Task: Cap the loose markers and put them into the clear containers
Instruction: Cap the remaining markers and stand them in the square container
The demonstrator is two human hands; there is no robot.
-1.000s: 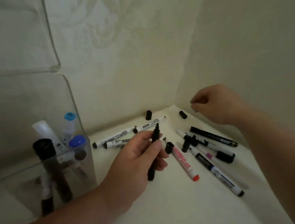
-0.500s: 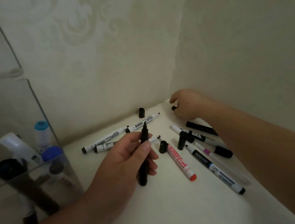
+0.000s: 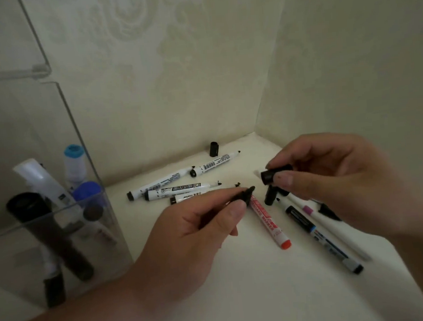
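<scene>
"While the left hand [image 3: 193, 235] pinches the uncapped black marker [image 3: 245, 196] between thumb and fingers, where is a cap for it?"

"In the right hand [image 3: 333, 176] – a black cap [image 3: 273, 174] nipped between thumb and fingertips, one end turned toward the marker's tip. They are near each other, not touching."

"Both off the surface?"

"Yes, held above the cream surface [image 3: 241, 289] (it runs into a corner of two walls)."

"And underneath?"

"A red-ended whiteboard marker [image 3: 268, 221] lies just beside a blue-banded marker [image 3: 322, 237], with a second black cap [image 3: 270, 196] between the hands. Several white markers [image 3: 179, 189] lie further left, some with bare tips, and another loose cap [image 3: 214, 149] stands by the back wall."

"The container?"

"The clear container [image 3: 114, 231] is at the left – stored markers [image 3: 46, 224] lean inside it."
</scene>
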